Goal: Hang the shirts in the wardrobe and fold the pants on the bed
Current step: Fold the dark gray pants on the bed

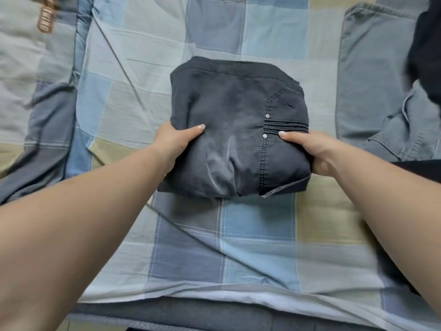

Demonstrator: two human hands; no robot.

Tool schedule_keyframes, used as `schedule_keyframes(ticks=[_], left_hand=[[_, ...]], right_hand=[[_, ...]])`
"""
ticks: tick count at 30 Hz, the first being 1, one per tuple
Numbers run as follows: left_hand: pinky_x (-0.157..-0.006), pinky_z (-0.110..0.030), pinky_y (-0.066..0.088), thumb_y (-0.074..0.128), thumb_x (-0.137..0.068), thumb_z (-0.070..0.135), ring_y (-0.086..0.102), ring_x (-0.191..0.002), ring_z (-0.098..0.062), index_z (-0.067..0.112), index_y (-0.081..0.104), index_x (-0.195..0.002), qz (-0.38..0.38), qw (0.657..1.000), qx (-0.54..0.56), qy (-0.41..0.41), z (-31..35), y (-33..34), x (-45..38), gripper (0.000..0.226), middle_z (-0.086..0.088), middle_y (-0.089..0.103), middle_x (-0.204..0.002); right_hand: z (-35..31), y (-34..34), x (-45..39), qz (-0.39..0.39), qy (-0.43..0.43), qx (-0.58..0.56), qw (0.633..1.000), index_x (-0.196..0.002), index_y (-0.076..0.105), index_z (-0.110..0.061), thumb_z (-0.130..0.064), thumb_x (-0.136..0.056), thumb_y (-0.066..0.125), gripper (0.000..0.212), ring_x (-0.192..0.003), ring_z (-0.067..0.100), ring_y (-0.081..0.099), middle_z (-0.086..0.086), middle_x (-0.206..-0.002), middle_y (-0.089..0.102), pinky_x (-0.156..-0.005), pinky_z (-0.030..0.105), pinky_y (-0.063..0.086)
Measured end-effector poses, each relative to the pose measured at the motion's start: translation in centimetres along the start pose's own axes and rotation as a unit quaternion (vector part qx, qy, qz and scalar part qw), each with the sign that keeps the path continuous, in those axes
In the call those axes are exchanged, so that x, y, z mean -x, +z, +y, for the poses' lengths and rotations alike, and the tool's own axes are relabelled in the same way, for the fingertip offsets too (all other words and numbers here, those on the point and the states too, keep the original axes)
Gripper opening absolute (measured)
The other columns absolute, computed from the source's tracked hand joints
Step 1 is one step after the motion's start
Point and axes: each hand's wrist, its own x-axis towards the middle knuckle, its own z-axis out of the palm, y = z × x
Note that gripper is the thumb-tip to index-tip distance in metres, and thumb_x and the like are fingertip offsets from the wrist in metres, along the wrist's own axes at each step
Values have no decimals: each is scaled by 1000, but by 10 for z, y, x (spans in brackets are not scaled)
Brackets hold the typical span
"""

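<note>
Gripping the folded dark grey pants (pixel 236 132) at opposite sides, the left hand (pixel 175 145) and right hand (pixel 312 151) each curl a thumb over the top. It lies mid-bed on the checked bedsheet (pixel 257 247), with light blue jeans (pixel 372 87) well apart at the right

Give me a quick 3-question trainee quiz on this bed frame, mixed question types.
1. True or false: the folded dark grey denim pants lie unfolded, legs stretched out flat.
2. Multiple choice: how are the pants held? A) by the left hand only B) by the right hand only C) by both hands, one on each side D) by neither hand.
3. Short answer: which garment lies on the checked blue bedsheet to the right of the dark pants?

Key
1. False: they are a compact folded bundle.
2. C: thumbs on top, fingers tucked under the sides.
3. The light blue denim jeans, not folded into a bundle.
</note>
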Motion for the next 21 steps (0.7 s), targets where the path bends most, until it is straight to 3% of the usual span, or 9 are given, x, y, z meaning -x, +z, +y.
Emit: schedule_keyframes(ticks=[2,7,12,15,17,21], left_hand=[[-81,-27,54,79,-76,28,68,-94,-11,21,65,-115,-13,1000,-19,13,0,-9,14,41,5,72,-104],[-62,-14,50,74,-82,21,67,-76,5,31,62,-105,-48,998,-20,30,15,-27,67,28,16,70,-93],[-77,-30,53,75,-80,22,70,-91,-10,27,66,-102,-111,994,-15,11,34,-46,126,25,10,75,-94],[-89,-39,52,82,-69,26,69,-99,-20,23,67,-108,-170,985,-23,1,48,-55,169,42,3,74,-102],[-89,-41,51,85,-64,29,69,-98,-22,22,66,-109,-213,976,-35,-5,59,-62,199,49,1,74,-102],[-87,-40,52,91,-31,54,70,-96,-20,23,65,-112,-299,950,-93,7,82,-81,269,91,0,74,-104]], right_hand=[[8,2,18,-22,-4,-21,1000,-95,66,-16,-17,-86,67,9,-67,10,70,-4,-79,74,-55,22,54],[22,4,80,-41,-28,-75,996,-100,67,-15,-12,-87,64,14,-79,12,71,-2,-89,75,-65,22,55],[51,1,164,-27,-52,-151,987,-102,67,-14,-5,-88,59,19,-84,14,70,2,-96,74,-72,24,56],[73,2,235,2,-84,-217,973,-106,65,-12,-5,-80,64,27,-87,17,69,5,-101,73,-75,26,57],[90,7,283,23,-85,-257,963,-109,64,-9,-10,-65,75,45,-88,18,70,8,-103,73,-72,27,57],[123,26,389,78,-97,-326,937,-115,62,-5,-23,-62,83,60,-93,21,69,12,-109,71,-73,28,57]])
